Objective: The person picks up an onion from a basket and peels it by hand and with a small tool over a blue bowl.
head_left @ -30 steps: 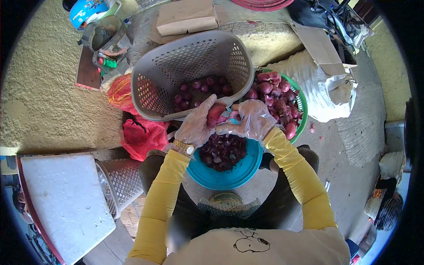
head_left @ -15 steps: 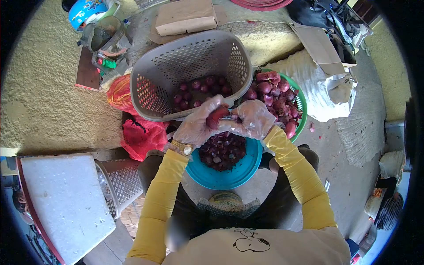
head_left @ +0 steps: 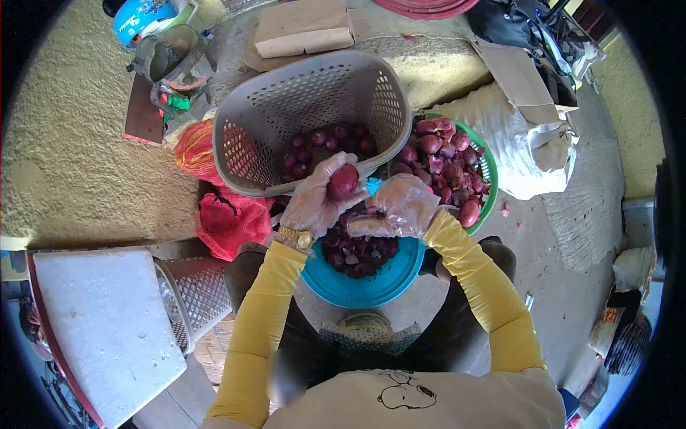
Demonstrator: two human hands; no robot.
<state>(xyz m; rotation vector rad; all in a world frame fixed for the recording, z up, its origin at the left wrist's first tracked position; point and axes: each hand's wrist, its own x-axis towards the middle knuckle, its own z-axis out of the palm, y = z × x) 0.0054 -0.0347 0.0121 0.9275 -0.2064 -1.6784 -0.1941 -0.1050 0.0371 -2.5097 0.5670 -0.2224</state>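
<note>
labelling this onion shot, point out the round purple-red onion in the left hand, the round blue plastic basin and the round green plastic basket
Round purple-red onion (head_left: pixel 344 181): head view, middle of its skin.
Round blue plastic basin (head_left: pixel 361 294): head view, bare near side.
Round green plastic basket (head_left: pixel 493 175): head view, right-hand rim.

Your left hand (head_left: pixel 312 201) and right hand (head_left: pixel 405 204) are wearing thin, glossy, wrinkled plastic. The onion (head_left: pixel 343 182) in your left is gleaming smooth. Toward the far edge of the basin (head_left: pixel 357 293), skins (head_left: pixel 361 254) are looking papery; its near edge is showing smooth plastic. Your watch (head_left: pixel 305 239) is shining like metal.
</note>
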